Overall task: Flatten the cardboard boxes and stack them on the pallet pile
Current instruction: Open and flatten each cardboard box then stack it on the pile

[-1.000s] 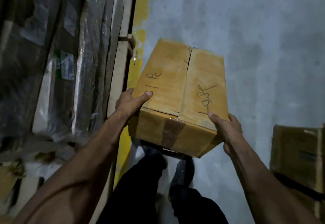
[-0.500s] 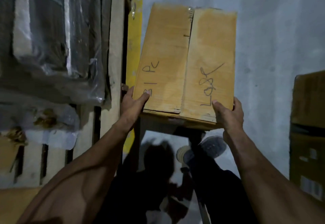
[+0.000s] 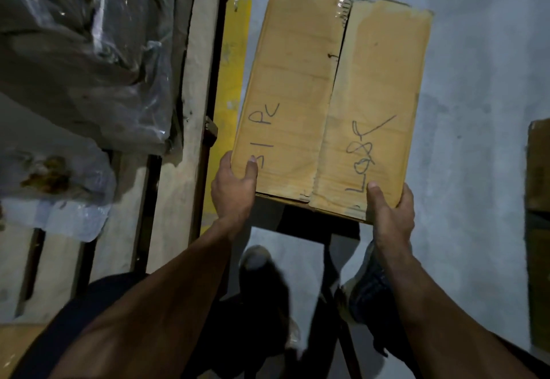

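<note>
Cardboard box [image 3: 330, 102]: held in the air in front of the person, above the concrete floor [image 3: 476, 111] and just right of the pallet [image 3: 190, 111]. It is not flattened. The two top flaps lie closed and meet at a centre seam, with torn tape at the far end; the body beneath appears to keep its depth, though little of it shows. Judgement: flattening and stacking of this box both remain to be done.

Orientation: the handwritten face points up toward the camera. The long axis runs away from the person, near end low in the view, far end leaning slightly right.

Left hand [image 3: 235, 191]: grips the near left corner, thumb pressed on the top face, the other fingers hidden underneath.

Right hand [image 3: 390, 215]: grips the near right corner likewise, thumb on top, fingers wrapped round the edge.

Surroundings: plastic-wrapped goods [image 3: 83, 51] sit on the pallet. Another box [image 3: 538, 170] stands at the right edge, apart.
</note>
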A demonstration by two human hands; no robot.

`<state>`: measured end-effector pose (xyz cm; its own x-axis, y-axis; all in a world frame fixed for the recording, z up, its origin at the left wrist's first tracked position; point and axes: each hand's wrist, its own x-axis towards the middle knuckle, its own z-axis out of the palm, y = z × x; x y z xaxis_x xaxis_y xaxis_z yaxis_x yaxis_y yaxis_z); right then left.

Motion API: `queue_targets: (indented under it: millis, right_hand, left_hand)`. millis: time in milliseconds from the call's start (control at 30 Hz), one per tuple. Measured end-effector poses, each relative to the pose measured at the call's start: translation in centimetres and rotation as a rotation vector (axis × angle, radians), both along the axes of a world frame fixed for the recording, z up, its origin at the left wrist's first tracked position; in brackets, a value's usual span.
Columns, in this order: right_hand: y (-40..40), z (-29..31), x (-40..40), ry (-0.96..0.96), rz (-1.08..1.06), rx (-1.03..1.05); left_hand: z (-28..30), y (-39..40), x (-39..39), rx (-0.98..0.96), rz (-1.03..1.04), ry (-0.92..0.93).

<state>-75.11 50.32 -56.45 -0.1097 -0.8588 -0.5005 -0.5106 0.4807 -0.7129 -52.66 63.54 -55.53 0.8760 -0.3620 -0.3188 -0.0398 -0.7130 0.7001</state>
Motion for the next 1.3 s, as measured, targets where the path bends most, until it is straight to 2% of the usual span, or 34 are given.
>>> queue_targets:
  millis: [100, 167, 367, 467, 533, 667, 800, 1000, 1167, 1300]
  right_hand:
    - [0.7, -0.1, 0.0, 0.039, 0.026, -0.076]
    - [1.1, -0.2, 0.2, 0.065, 0.015, -0.094]
    - [1.7, 1.2, -0.3, -0.096, -0.07, 0.029]
    - [2.7, 2.4, -1.1, -0.114, -0.103, 0.053]
    - [3.9, 3.9, -1.7, -0.111, -0.122, 0.069]
    - [5.4, 7.2, -2.4, -0.088, -0.138, 0.07]
    - [6.3, 11.3, -2.4, 0.002, -0.076, -0.013]
    - [6.5, 17.1, -2.3, 0.124, 0.093, -0.271]
    - [4.9, 21.8, -1.1, 0.225, 0.266, -0.379]
    - [2.2, 24.1, 0.0, 0.32, 0.312, -0.398]
  left_hand:
    - [-0.3, 0.3, -0.1, -0.009, -0.029, -0.06]
    - [-0.4, 0.5, 0.2, -0.008, -0.032, -0.007]
    - [0.8, 1.5, 1.9, -0.076, 0.029, 0.384]
    - [1.0, 2.6, 1.8, -0.081, -0.002, 0.417]
    - [4.4, 3.2, 0.6, -0.075, -0.005, 0.418]
    - [7.8, 4.2, 0.4, -0.008, -0.044, 0.378]
    - [12.0, 4.4, 0.9, 0.05, -0.129, 0.282]
    - [18.6, 3.1, 2.3, 0.084, -0.231, 0.045]
    - [23.3, 1.0, 2.1, 0.134, -0.207, -0.394]
    - [24.7, -0.3, 3.2, 0.096, -0.222, -0.517]
